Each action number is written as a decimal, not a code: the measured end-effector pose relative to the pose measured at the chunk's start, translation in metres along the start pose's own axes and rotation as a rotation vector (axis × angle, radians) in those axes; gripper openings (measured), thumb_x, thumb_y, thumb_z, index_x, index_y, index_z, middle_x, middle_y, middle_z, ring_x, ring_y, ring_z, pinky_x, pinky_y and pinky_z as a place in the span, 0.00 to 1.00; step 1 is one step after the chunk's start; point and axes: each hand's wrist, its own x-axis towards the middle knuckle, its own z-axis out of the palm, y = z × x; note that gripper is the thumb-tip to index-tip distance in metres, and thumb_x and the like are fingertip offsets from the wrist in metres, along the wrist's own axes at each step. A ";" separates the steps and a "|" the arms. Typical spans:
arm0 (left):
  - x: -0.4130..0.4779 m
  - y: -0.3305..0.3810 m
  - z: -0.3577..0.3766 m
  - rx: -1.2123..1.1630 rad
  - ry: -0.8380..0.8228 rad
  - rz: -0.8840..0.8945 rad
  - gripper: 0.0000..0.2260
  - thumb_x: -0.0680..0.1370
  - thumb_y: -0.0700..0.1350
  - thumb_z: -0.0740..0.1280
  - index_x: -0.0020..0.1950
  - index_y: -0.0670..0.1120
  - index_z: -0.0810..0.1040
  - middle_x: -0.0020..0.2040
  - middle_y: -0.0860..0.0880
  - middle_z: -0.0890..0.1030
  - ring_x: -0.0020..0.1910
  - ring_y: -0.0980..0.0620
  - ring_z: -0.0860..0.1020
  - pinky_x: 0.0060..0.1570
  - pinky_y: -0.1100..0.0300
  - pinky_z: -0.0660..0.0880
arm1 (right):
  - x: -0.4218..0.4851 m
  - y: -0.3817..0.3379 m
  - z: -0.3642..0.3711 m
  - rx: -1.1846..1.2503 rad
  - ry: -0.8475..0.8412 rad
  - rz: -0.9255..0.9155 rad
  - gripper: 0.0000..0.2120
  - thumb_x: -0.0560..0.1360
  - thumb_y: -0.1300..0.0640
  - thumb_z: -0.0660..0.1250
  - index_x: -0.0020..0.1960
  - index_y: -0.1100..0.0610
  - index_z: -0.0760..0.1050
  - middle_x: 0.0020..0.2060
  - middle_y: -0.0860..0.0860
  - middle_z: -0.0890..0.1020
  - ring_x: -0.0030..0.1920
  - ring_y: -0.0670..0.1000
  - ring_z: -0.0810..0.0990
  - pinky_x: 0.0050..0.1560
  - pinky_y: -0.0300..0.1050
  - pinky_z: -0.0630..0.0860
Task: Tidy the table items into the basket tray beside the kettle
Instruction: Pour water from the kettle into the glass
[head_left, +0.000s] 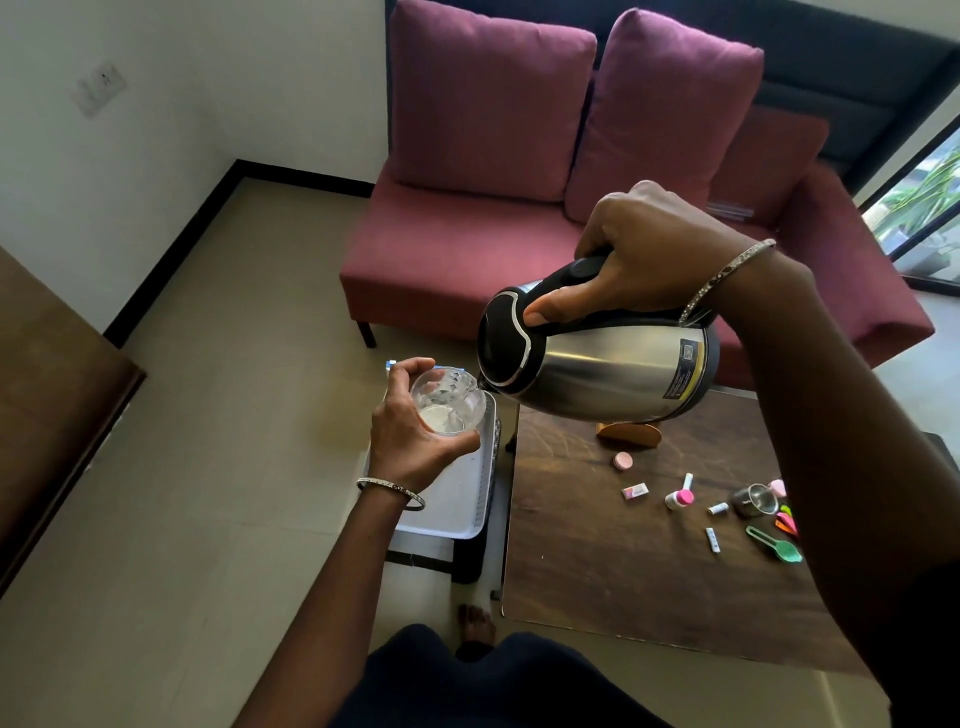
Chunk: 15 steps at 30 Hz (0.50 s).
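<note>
My right hand (644, 249) grips the black handle of a steel kettle (597, 369), tilted with its spout down to the left. The spout touches the rim of a clear glass (449, 402) that my left hand (410, 431) holds from the left side. A little pale liquid lies in the glass. Under the glass sits the white basket tray (462, 499), on a dark stand left of the table. Small items lie on the brown table (597, 561): a pink cap (622, 460), a small packet (636, 490), a pink-white bottle (679, 498), a steel cup (756, 500) and a green spoon (776, 544).
A maroon sofa (467, 244) with cushions stands behind the table. A copper kettle base (628, 432) sits at the table's far edge. Tiled floor (208, 415) spreads to the left, with a wooden panel (47, 395) at the far left. My knees and a bare foot (477, 623) are below.
</note>
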 end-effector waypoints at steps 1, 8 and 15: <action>0.000 0.000 0.000 0.001 -0.001 0.000 0.38 0.57 0.43 0.82 0.63 0.48 0.69 0.55 0.54 0.78 0.54 0.55 0.79 0.56 0.57 0.79 | 0.000 0.000 0.000 0.001 -0.001 0.000 0.36 0.54 0.20 0.67 0.32 0.53 0.83 0.23 0.50 0.78 0.28 0.52 0.78 0.31 0.52 0.78; -0.001 0.004 0.002 -0.002 -0.006 -0.001 0.38 0.56 0.48 0.80 0.63 0.49 0.69 0.55 0.53 0.78 0.53 0.55 0.79 0.55 0.57 0.79 | -0.002 0.002 -0.002 -0.012 0.008 -0.013 0.36 0.54 0.20 0.66 0.32 0.54 0.83 0.23 0.51 0.78 0.28 0.53 0.78 0.30 0.51 0.78; -0.001 0.004 0.004 0.010 -0.001 0.013 0.38 0.56 0.47 0.80 0.63 0.49 0.69 0.56 0.54 0.77 0.54 0.54 0.78 0.55 0.57 0.79 | -0.003 0.004 -0.001 -0.042 0.018 -0.002 0.35 0.56 0.21 0.68 0.32 0.55 0.82 0.24 0.52 0.76 0.30 0.52 0.76 0.32 0.52 0.77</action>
